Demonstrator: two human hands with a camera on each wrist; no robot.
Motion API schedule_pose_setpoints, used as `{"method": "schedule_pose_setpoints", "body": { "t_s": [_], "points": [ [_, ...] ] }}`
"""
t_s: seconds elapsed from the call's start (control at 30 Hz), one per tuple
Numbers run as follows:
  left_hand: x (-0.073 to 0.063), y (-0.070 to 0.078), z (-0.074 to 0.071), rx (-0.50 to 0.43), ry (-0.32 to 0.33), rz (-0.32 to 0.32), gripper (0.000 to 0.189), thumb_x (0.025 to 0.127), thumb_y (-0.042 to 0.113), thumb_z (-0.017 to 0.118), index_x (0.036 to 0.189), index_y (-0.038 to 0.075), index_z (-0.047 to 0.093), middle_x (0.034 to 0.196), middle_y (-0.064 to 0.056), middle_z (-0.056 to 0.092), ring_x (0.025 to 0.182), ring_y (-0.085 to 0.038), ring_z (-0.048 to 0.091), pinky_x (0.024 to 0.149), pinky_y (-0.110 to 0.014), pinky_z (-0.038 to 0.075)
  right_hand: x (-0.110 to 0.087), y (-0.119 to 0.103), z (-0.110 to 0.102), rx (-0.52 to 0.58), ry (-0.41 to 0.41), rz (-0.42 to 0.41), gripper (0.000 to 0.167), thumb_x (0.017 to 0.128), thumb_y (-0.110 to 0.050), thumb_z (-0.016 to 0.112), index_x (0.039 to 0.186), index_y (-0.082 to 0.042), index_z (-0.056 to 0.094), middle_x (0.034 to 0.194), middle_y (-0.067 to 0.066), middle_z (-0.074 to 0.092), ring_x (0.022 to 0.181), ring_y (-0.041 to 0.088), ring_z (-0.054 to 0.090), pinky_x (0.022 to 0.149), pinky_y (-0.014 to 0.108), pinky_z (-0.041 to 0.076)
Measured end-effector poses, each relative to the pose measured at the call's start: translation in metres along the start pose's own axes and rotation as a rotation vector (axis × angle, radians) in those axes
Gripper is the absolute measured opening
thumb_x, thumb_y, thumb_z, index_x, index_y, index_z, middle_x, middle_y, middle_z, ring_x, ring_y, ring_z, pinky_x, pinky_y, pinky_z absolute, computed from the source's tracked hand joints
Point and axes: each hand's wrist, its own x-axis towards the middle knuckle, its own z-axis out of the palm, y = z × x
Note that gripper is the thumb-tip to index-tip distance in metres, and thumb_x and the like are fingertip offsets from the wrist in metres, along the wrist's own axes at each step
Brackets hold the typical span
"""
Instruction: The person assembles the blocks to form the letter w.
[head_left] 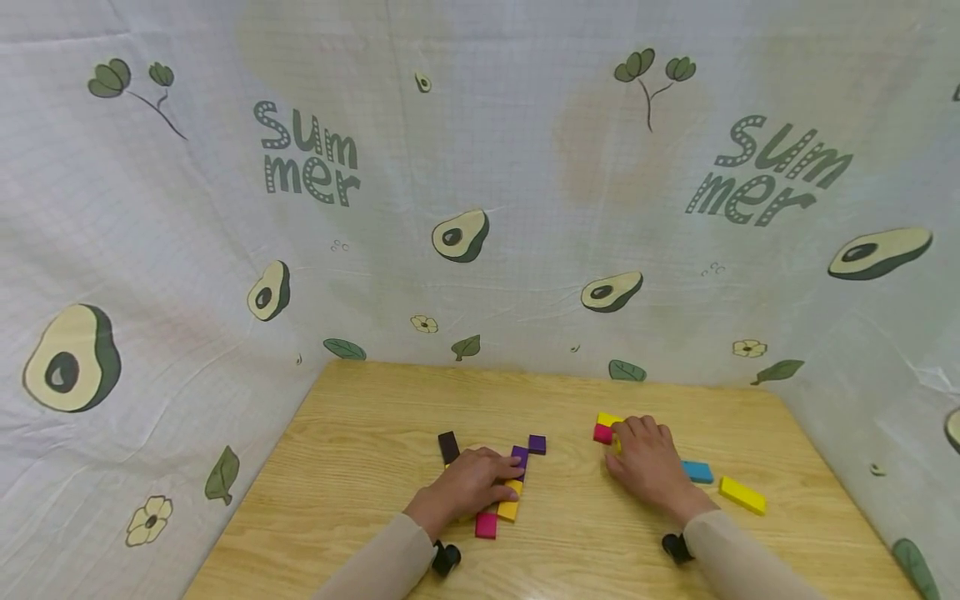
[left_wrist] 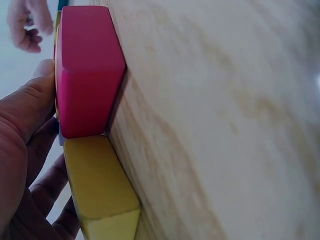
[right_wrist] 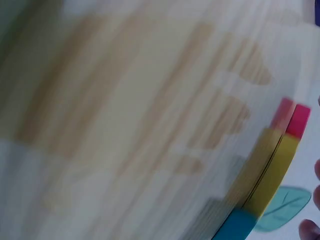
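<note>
My left hand (head_left: 474,483) lies low over a cluster of blocks, its fingertips on a purple block (head_left: 519,457) and its thumb on an orange block (head_left: 507,502). A magenta block (head_left: 486,526) sits just in front of the thumb. In the left wrist view the thumb runs alongside that magenta block (left_wrist: 90,70), with a yellow block (left_wrist: 102,185) touching its end. My right hand (head_left: 647,462) is above a row of blocks: magenta (right_wrist: 299,121), yellow (right_wrist: 273,175) and blue (right_wrist: 235,226). Its fingertips (right_wrist: 310,231) show apart from that row in the right wrist view.
A dark block (head_left: 448,447) lies beyond the left hand, and a small purple block (head_left: 537,444) near the middle. Another yellow block (head_left: 742,495) lies right of the blue one. Printed cloth (head_left: 525,167) walls the wooden table (head_left: 570,550) at the back and sides.
</note>
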Motion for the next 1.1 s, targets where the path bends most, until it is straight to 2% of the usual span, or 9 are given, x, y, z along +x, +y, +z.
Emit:
{"method": "schedule_pose_setpoints", "body": {
  "t_s": [0.17, 0.47, 0.87, 1.1],
  "points": [
    [0.000, 0.000, 0.000, 0.008, 0.006, 0.006, 0.047, 0.105, 0.047, 0.062, 0.149, 0.031, 0.062, 0.157, 0.017, 0.052, 0.143, -0.016, 0.053, 0.120, -0.044, 0.041, -0.010, 0.018, -0.004, -0.042, -0.071, 0.041, 0.046, 0.090, -0.027, 0.077, 0.123, 0.003, 0.066, 0.117, 0.020, 0.066, 0.107, 0.040, 0.054, 0.091, 0.059, 0.043],
    [0.000, -0.001, 0.002, 0.014, 0.009, 0.010, 0.047, 0.105, 0.047, 0.062, 0.149, 0.031, 0.063, 0.157, 0.017, 0.053, 0.143, -0.017, 0.053, 0.120, -0.044, 0.040, -0.020, 0.038, -0.007, -0.100, -0.114, 0.054, 0.048, 0.089, -0.026, 0.076, 0.125, 0.004, 0.065, 0.118, 0.023, 0.064, 0.111, 0.044, 0.054, 0.091, 0.063, 0.044],
    [0.000, -0.002, 0.003, 0.004, 0.018, 0.010, 0.046, 0.105, 0.047, 0.062, 0.149, 0.032, 0.063, 0.157, 0.018, 0.053, 0.143, -0.016, 0.053, 0.120, -0.045, 0.040, -0.023, 0.040, -0.006, -0.133, -0.118, 0.033, 0.033, 0.091, -0.023, 0.077, 0.114, 0.000, 0.069, 0.112, 0.019, 0.066, 0.105, 0.041, 0.055, 0.085, 0.058, 0.045],
    [0.000, -0.003, 0.004, 0.004, 0.026, 0.019, 0.046, 0.105, 0.047, 0.062, 0.148, 0.031, 0.063, 0.156, 0.018, 0.053, 0.142, -0.016, 0.054, 0.120, -0.044, 0.041, -0.023, 0.032, -0.010, -0.133, -0.134, 0.030, 0.032, 0.090, -0.024, 0.077, 0.110, -0.001, 0.069, 0.110, 0.016, 0.065, 0.103, 0.039, 0.054, 0.085, 0.056, 0.044]
  ]
}}
